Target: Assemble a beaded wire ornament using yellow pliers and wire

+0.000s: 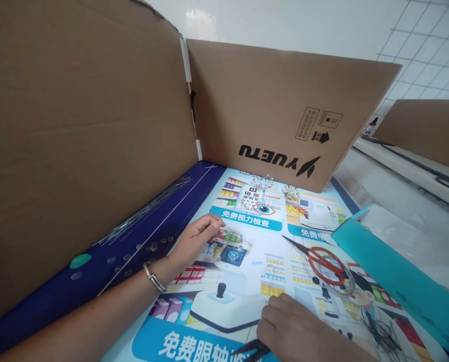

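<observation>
My left hand [200,236], with a silver bracelet on the wrist, is closed in a pinch on a looped thin wire piece with clear beads [239,245], over the printed mat. Nearer the front edge, my right hand [285,322] is curled into a fist around a dark pair of pliers [251,348]; their black ends stick out to the left. To the right of my left hand lie scissors [328,266] with orange-red handles, their dark blades pointing away to the left. Past my left hand, small clear beaded wire pieces [262,182] rest near the back.
Tall cardboard panels stand at the left [89,110] and back [285,100]. On the blue strip lie thin wires [145,213], loose clear beads [152,246] and a green oval piece [80,260]. A teal box [398,281] and a wire bundle [380,332] are at right.
</observation>
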{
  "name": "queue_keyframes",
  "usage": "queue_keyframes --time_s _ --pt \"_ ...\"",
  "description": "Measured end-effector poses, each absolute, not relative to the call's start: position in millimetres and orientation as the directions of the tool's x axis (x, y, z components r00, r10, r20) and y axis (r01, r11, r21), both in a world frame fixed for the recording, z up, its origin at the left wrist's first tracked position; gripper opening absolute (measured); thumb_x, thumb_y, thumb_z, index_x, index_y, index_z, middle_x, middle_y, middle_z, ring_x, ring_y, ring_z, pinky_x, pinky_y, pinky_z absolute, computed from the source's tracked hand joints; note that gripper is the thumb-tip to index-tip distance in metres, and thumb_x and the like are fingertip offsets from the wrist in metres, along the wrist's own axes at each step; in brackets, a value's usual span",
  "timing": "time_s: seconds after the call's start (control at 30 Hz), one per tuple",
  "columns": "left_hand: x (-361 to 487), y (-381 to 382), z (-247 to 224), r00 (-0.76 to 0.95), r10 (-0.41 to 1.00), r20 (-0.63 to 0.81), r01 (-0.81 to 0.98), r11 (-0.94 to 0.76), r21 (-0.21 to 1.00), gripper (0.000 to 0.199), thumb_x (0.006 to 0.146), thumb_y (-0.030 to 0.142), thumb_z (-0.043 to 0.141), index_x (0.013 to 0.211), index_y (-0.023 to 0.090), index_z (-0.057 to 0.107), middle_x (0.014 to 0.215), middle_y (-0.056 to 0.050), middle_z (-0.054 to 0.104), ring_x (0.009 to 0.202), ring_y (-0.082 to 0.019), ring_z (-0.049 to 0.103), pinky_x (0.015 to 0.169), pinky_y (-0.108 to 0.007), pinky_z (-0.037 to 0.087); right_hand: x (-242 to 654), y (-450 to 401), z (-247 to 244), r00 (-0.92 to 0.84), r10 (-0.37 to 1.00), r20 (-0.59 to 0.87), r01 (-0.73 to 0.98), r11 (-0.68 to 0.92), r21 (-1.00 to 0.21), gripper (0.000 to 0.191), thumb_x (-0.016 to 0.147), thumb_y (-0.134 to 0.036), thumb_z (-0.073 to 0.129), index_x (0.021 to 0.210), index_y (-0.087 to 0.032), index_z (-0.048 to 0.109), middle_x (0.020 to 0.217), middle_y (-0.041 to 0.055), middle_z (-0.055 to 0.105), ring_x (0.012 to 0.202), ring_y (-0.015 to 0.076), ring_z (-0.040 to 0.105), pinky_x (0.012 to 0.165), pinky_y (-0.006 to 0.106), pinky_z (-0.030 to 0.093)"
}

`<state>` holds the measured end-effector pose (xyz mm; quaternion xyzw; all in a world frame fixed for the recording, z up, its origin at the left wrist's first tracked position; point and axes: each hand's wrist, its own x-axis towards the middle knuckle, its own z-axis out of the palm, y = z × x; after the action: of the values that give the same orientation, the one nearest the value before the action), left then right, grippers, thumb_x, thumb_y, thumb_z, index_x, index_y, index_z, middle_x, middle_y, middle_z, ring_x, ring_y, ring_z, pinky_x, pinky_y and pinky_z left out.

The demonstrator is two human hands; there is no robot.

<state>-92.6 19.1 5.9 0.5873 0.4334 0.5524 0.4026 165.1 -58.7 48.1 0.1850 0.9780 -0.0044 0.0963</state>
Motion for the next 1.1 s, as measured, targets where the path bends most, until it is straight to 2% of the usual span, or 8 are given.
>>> queue_keyframes --time_s 0.13,0.3,0.4,0.57,0.73,0.83,0.93,1.1 --pt "-90.7 18.4 6.2 0.041 0.953 0.301 0.054 -0.303 0.952 0.027 0.087 0.034 0.047 0.07 0.014 0.052 0.084 -0.002 0.053 0.065 -0.011 0.044 0.058 -0.023 0.036 169.2 -53.0 58.9 -0.877 0.407 -0.255 0.443 0.891 -0.099 0.031 0.068 -0.037 0.069 0.085 -0.018 0.052 0.088 0.0037 0.06 0.082 0.0218 0.053 0.077 0.034 0.039" --pt "-86.6 14.6 9.4 0.081 0.96 0.266 0.056 -0.271 0.961 0.022 0.088 0.031 0.046 0.075 0.015 0.053 0.086 -0.002 0.053 0.064 -0.01 0.043 0.061 -0.023 0.036 178.5 -43.5 64.6 -0.822 0.532 -0.202 0.568 0.785 -0.246 0.04 0.066 -0.05 0.068 0.087 -0.02 0.052 0.097 0.0033 0.058 0.093 0.0222 0.049 0.079 0.031 0.037" --pt "-84.1 10.6 11.9 0.111 0.962 0.251 0.074 -0.26 0.963 0.022 0.089 0.03 0.044 0.076 0.015 0.053 0.087 -0.002 0.052 0.065 -0.011 0.042 0.062 -0.024 0.036 181.6 -36.0 58.3 -0.804 0.573 -0.158 0.594 0.764 -0.251 0.045 0.068 -0.057 0.063 0.09 -0.019 0.053 0.096 0.0043 0.058 0.092 0.0219 0.048 0.08 0.032 0.036" --pt "-80.4 7.8 9.5 0.131 0.958 0.253 0.114 -0.268 0.957 0.023 0.09 0.029 0.043 0.073 0.015 0.053 0.086 -0.003 0.052 0.069 -0.012 0.044 0.066 -0.025 0.035 182.2 -23.1 50.1 -0.746 0.662 -0.066 0.663 0.73 -0.166 0.035 0.075 -0.05 0.06 0.089 -0.018 0.054 0.092 0.0046 0.057 0.089 0.022 0.047 0.079 0.034 0.034" --pt "-76.2 6.9 6.9 0.172 0.955 0.243 0.069 -0.258 0.964 0.026 0.09 0.028 0.043 0.068 0.015 0.05 0.088 -0.003 0.052 0.067 -0.011 0.042 0.061 -0.024 0.035 191.7 -11.4 52.9 -0.7 0.713 -0.025 0.695 0.674 -0.25 0.028 0.082 -0.043 0.054 0.096 -0.019 0.055 0.096 0.0045 0.056 0.092 0.0209 0.046 0.08 0.033 0.035" --pt "-73.6 4.6 8.5 0.202 0.953 0.226 0.055 -0.241 0.969 0.028 0.09 0.029 0.043 0.067 0.015 0.049 0.087 -0.003 0.051 0.069 -0.012 0.042 0.061 -0.024 0.035 200.6 -6.1 54.2 -0.699 0.712 -0.068 0.695 0.653 -0.301 0.039 0.077 -0.051 0.056 0.1 -0.019 0.054 0.099 0.0054 0.055 0.093 0.0212 0.046 0.08 0.033 0.036" --pt "-71.7 2.7 9.6 0.228 0.953 0.202 0.036 -0.216 0.976 0.027 0.09 0.029 0.043 0.067 0.015 0.049 0.088 -0.003 0.05 0.066 -0.011 0.041 0.06 -0.024 0.035 205.4 -5.2 53.2 -0.751 0.643 -0.15 0.649 0.678 -0.346 0.054 0.066 -0.062 0.06 0.098 -0.019 0.055 0.098 0.0054 0.056 0.093 0.0217 0.047 0.081 0.033 0.037" --pt "-71.4 3.2 8.9 0.247 0.954 0.171 0.027 -0.183 0.983 0.026 0.088 0.033 0.045 0.069 0.015 0.05 0.089 -0.004 0.051 0.063 -0.011 0.041 0.059 -0.024 0.036 199.8 -10.6 50.5 -0.784 0.594 -0.178 0.616 0.711 -0.34 0.056 0.065 -0.066 0.058 0.094 -0.018 0.055 0.096 0.0054 0.056 0.091 0.0222 0.048 0.08 0.034 0.037"
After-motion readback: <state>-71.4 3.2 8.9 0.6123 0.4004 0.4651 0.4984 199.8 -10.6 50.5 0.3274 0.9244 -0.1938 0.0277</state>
